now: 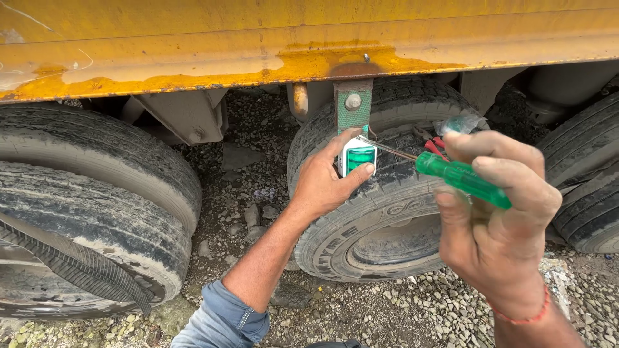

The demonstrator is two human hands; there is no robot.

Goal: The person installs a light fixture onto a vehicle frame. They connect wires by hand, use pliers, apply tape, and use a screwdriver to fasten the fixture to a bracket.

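My left hand [322,183] pinches a small green marker lamp in a white housing [358,158], which hangs at the foot of a green metal bracket [353,106] bolted under a yellow truck body [309,38]. My right hand [500,225] grips a screwdriver with a clear green handle [461,178]. Its thin shaft points left, with the tip touching the lamp's top edge. Red and dark wires [433,143] and a scrap of clear plastic [459,124] show just above my right fingers.
A worn truck tyre [380,219] stands right behind the lamp. Another tyre [90,200] with a torn tread strip is at the left, a third tyre [590,193] at the right edge. Loose gravel [400,309] covers the ground below.
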